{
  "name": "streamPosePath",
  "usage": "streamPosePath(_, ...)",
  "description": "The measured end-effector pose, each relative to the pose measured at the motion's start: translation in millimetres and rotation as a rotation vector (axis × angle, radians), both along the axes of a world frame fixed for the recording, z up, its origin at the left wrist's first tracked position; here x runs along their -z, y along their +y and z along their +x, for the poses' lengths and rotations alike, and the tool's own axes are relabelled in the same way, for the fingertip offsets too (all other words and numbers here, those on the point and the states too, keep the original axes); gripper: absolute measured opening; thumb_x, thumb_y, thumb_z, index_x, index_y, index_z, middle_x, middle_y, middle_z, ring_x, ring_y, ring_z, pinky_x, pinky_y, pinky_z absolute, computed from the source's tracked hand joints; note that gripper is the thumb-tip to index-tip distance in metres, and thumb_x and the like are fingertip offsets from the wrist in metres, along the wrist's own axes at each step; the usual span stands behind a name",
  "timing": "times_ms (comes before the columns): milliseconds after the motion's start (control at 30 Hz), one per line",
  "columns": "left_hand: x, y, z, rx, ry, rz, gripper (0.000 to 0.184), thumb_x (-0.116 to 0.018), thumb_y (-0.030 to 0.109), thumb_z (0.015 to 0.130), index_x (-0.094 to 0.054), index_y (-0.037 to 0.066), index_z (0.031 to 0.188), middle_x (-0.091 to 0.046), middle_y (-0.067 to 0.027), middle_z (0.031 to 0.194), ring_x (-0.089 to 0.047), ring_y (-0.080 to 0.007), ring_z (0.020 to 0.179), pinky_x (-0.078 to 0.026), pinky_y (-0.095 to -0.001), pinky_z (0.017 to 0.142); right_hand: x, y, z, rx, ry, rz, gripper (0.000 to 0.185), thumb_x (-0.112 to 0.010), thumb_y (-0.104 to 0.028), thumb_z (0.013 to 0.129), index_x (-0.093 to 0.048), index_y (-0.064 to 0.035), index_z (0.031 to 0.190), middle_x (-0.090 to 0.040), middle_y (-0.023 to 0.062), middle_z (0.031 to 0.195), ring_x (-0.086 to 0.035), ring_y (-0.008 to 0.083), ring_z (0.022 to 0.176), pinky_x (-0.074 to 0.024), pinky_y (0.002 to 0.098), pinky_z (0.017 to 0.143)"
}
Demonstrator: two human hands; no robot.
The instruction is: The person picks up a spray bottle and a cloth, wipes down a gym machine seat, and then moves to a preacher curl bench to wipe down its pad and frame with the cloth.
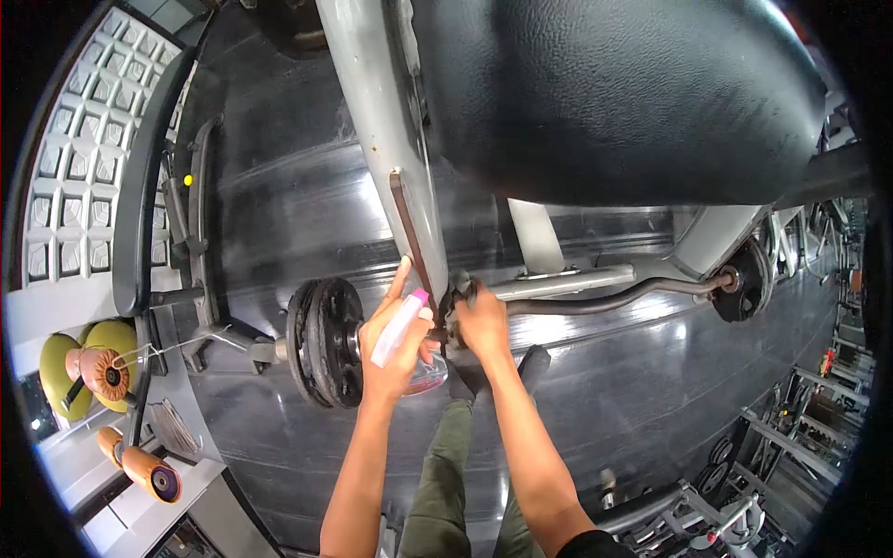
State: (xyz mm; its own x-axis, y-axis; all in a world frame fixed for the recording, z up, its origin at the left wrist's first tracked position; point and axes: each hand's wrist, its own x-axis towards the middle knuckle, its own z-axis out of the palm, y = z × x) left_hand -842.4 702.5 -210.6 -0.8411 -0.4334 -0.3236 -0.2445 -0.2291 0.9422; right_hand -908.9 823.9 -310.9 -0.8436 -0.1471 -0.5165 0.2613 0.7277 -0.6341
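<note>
My left hand (393,358) is closed around a spray bottle with a white head (395,330) and a pink nozzle tip. The bottle's clear body shows below the fingers, and my index finger points up along the frame. Close beside it, my right hand (484,321) presses a dark grey cloth (460,282) against the lower end of a silver bench frame (386,121). Part of the cloth is hidden under the fingers. A curved barbell (605,302) lies just past my right hand, and its middle is partly covered by my hands.
A large black padded seat (623,93) overhangs the upper right. Weight plates (335,344) sit at the bar's left end, with another plate (744,288) at its right end. A second bench (153,177) stands left. Gym racks (809,409) line the right on black flooring (595,391).
</note>
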Motion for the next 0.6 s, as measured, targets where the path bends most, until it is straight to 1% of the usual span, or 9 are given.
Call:
streamPosePath(67, -2, 2, 5, -0.005, 0.01, -0.027, 0.013, -0.057, 0.001, 0.084, -0.062, -0.011, 0.088, -0.048, -0.0209, 0.143, -0.058, -0.0111, 0.048, -0.054, -0.025, 0.054, 5, -6, -11, 0.06, 0.079, -0.139, 0.033, -0.059, -0.016, 0.085, -0.061, 0.0038, 0.111, -0.065, 0.0322, 0.096, -0.062, 0.0476, 0.097, -0.0478, 0.0528, 0.085)
streamPosePath(100, -2, 4, 7, -0.032, 0.003, -0.023, 0.014, -0.057, 0.0, 0.084, -0.063, -0.011, 0.091, -0.05, -0.02, 0.141, -0.058, -0.0111, 0.049, -0.054, -0.0245, 0.054, 4, -11, -12, 0.104, 0.079, -0.169, 0.032, -0.058, -0.014, 0.085, -0.061, 0.0014, 0.113, -0.066, 0.0309, 0.094, -0.063, 0.047, 0.096, -0.0481, 0.0527, 0.084)
streamPosePath(200, -5, 11, 20, -0.086, 0.034, -0.022, 0.016, -0.057, -0.001, 0.085, -0.064, -0.01, 0.097, -0.059, -0.0161, 0.127, -0.059, -0.0117, 0.052, -0.053, -0.0235, 0.053, -35, -13, -9, 0.135, 0.092, -0.273, 0.037, -0.062, -0.019, 0.086, -0.062, -0.0046, 0.12, -0.068, 0.0267, 0.092, -0.065, 0.0442, 0.092, -0.0506, 0.0474, 0.078)
streamPosePath(233, -5, 11, 26, -0.055, 0.034, -0.053, 0.016, -0.056, 0.003, 0.087, -0.062, -0.009, 0.095, -0.061, -0.0165, 0.119, -0.059, -0.0132, 0.051, -0.055, -0.0262, 0.053, -40, -13, -1, 0.166, 0.211, -0.265, 0.038, -0.064, -0.025, 0.087, -0.063, -0.004, 0.119, -0.068, 0.0262, 0.092, -0.066, 0.0434, 0.092, -0.0513, 0.0447, 0.077)
streamPosePath(267, -7, 13, 31, -0.024, 0.034, -0.083, 0.016, -0.055, 0.007, 0.089, -0.06, -0.008, 0.094, -0.064, -0.017, 0.111, -0.059, -0.0147, 0.05, -0.058, -0.029, 0.054, -47, -6, 3, 0.136, 0.139, -0.312, 0.041, -0.067, -0.029, 0.088, -0.063, -0.0033, 0.12, -0.069, 0.0241, 0.09, -0.071, 0.0333, 0.087, -0.0523, 0.0392, 0.076)
streamPosePath(333, -12, 20, 38, -0.007, 0.025, -0.074, 0.016, -0.056, 0.008, 0.089, -0.06, -0.008, 0.093, -0.064, -0.0158, 0.105, -0.059, -0.0149, 0.049, -0.058, -0.0298, 0.055, -50, 10, 20, 0.153, 0.104, -0.441, 0.041, -0.069, -0.029, 0.088, -0.064, -0.0021, 0.119, -0.073, 0.017, 0.09, -0.07, 0.0185, 0.082, -0.0522, 0.0325, 0.075)
streamPosePath(400, -16, 29, 42, 0.011, 0.016, -0.062, 0.017, -0.057, 0.009, 0.089, -0.059, -0.007, 0.092, -0.064, -0.0147, 0.099, -0.059, -0.0151, 0.049, -0.058, -0.0307, 0.055, -51, 33, 30, 0.222, -0.015, -0.612, 0.04, -0.07, -0.024, 0.089, -0.063, -0.0004, 0.12, -0.073, 0.0102, 0.092, -0.064, 0.0091, 0.083, -0.0507, 0.0276, 0.076)
streamPosePath(533, -25, 61, 34, 0.016, 0.021, -0.056, 0.019, -0.06, 0.012, 0.09, -0.059, -0.006, 0.089, -0.064, -0.0146, 0.091, -0.059, -0.017, 0.046, -0.058, -0.0321, 0.055, -75, 97, 34, 0.486, -0.234, -0.803, 0.034, -0.068, -0.019, 0.092, -0.062, -0.0004, 0.12, -0.067, 0.0038, 0.107, -0.06, 0.0112, 0.098, -0.0464, 0.0257, 0.087)
streamPosePath(600, -28, 81, 25, 0.005, -0.022, 0.061, 0.013, -0.06, 0.005, 0.088, -0.065, -0.007, 0.089, -0.06, -0.0099, 0.081, -0.06, -0.015, 0.05, -0.057, -0.0291, 0.056, -93, 133, 34, 0.672, -0.234, -0.795, 0.035, -0.068, -0.017, 0.091, -0.06, -0.0004, 0.121, -0.066, 0.0048, 0.109, -0.06, 0.0122, 0.1, -0.0463, 0.0258, 0.089)
